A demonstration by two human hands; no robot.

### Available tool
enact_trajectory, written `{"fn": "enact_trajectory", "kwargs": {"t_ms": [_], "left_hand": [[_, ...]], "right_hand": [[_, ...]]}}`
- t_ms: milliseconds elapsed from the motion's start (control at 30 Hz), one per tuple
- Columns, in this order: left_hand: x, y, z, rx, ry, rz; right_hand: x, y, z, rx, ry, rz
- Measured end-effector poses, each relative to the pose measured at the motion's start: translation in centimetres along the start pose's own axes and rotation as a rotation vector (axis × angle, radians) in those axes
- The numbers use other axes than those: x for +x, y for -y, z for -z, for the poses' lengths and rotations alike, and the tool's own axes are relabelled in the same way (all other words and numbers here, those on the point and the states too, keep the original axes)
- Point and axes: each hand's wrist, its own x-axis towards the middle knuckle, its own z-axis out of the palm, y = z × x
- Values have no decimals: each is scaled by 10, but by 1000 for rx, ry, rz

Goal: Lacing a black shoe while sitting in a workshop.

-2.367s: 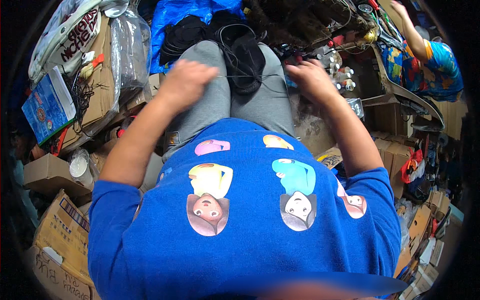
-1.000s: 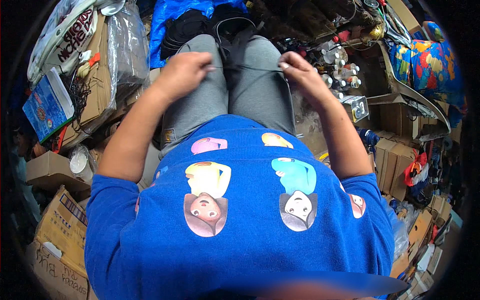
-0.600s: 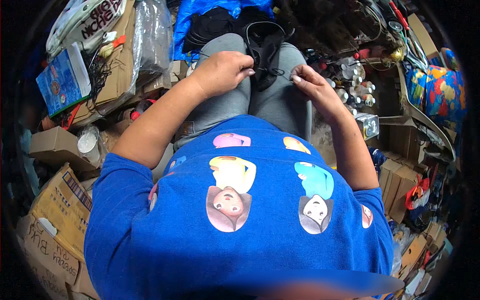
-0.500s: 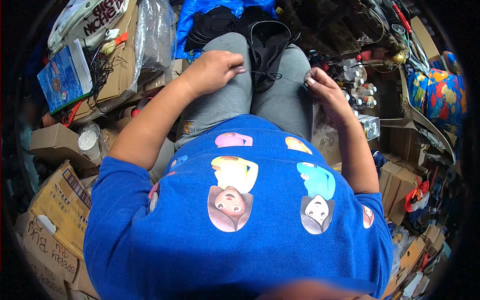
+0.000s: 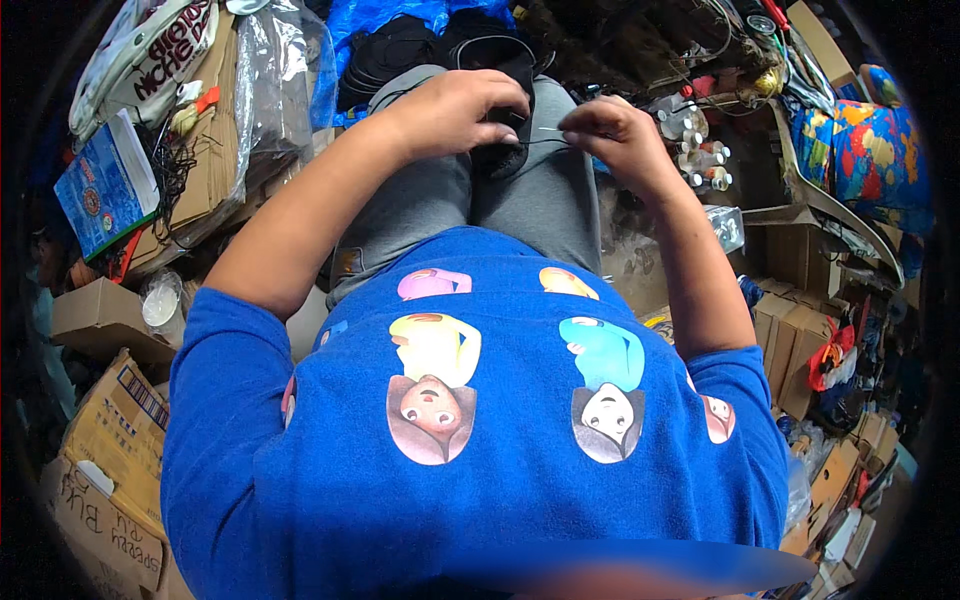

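Note:
On my lap, between grey trouser legs, lies a black fabric piece (image 5: pixel 508 160) with a rounded, corded opening, perhaps a shoe upper. My left hand (image 5: pixel 465 112) is at its near part, thumb and fingers curled about the material; the exact grip is partly hidden. My right hand (image 5: pixel 615 138) pinches a thin, pale, needle-like sliver (image 5: pixel 549 128) that points left toward the piece. A dark thread (image 5: pixel 545 141) runs from the piece to the right fingertips. More black pieces (image 5: pixel 388 62) with dark cord lie beyond my knees on a blue plastic sheet (image 5: pixel 352 22).
To the left are flattened cardboard (image 5: pixel 205 165), clear plastic wrap (image 5: pixel 280 70), a blue booklet (image 5: pixel 105 185) and an open box (image 5: pixel 110 318). Several small bottles (image 5: pixel 705 160) stand to the right, near a colourful patterned bundle (image 5: pixel 880 160).
My hands have come closer together over the black piece, the left moving right and up. The thread, stretched between both hands before, now spans a shorter gap, and the pale sliver shows.

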Motion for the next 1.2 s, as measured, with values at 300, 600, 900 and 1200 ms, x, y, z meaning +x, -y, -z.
{"fn": "enact_trajectory", "kwargs": {"t_ms": [300,600,900,1200], "left_hand": [[20,16,-6,-293,250,137],[16,22,-2,-349,405,147],[21,21,-5,-202,469,86],[19,30,-18,-202,159,117]], "right_hand": [[14,-10,-11,-72,100,179],[-10,-7,-31,2,-20,123],[-4,31,-16,-631,162,332],[8,39,-11,-618,316,177]]}}
